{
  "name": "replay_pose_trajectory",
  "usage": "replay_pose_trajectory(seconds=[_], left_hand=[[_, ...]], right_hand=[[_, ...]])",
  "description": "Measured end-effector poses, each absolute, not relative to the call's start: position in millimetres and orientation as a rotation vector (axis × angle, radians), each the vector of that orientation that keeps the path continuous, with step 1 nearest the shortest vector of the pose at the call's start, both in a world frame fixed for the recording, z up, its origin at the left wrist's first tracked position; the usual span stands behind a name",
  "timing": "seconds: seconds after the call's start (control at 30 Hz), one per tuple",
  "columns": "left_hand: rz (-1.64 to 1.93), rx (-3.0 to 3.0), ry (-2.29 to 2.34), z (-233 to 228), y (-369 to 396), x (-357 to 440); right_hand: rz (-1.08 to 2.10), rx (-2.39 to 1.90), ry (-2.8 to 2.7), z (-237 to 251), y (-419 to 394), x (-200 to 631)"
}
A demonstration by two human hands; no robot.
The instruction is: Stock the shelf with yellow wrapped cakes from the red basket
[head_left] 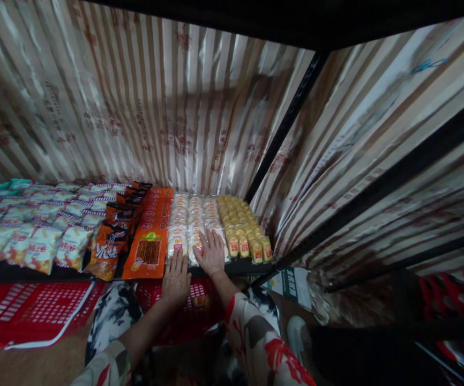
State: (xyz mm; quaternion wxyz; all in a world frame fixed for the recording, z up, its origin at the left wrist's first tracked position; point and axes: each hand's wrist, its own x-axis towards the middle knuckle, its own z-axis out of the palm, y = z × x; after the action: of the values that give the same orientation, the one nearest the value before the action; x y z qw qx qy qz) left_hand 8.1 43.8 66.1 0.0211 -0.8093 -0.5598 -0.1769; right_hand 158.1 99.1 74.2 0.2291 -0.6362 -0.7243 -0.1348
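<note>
Rows of pale white snack packets point(192, 214) lie flat on a low dark shelf point(240, 266). My right hand point(211, 252) rests palm down on the front packets of those rows, fingers spread. My left hand point(176, 277) lies flat at the shelf's front edge, its fingertips touching the front white packet beside the orange packs point(151, 236). Neither hand grips anything.
Yellow packets point(244, 228) fill the shelf's right end; dark orange bags point(113, 236) and pale chip bags point(35, 236) lie to the left. Red baskets point(35, 311) sit on the floor below. Striped paper point(155, 107) covers the back and right side behind a black post point(284, 126).
</note>
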Motion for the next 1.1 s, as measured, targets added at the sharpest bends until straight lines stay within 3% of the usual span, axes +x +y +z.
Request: replay_pose_trajectory(seconds=[0.3,0.6,0.83,1.1], left_hand=[[-0.599,-2.528,-1.653,71,42,4],[-0.667,-2.617,-1.442,47,32,8],[-0.667,-2.65,-1.458,39,35,17],[-0.682,-2.696,-1.413,43,39,16]], right_hand=[[-0.329,-1.716,-2.003,69,101,160],[-0.361,-1.687,-1.971,74,70,166],[-0.308,-1.87,-1.865,46,17,180],[-0.263,-1.958,-1.818,46,17,176]])
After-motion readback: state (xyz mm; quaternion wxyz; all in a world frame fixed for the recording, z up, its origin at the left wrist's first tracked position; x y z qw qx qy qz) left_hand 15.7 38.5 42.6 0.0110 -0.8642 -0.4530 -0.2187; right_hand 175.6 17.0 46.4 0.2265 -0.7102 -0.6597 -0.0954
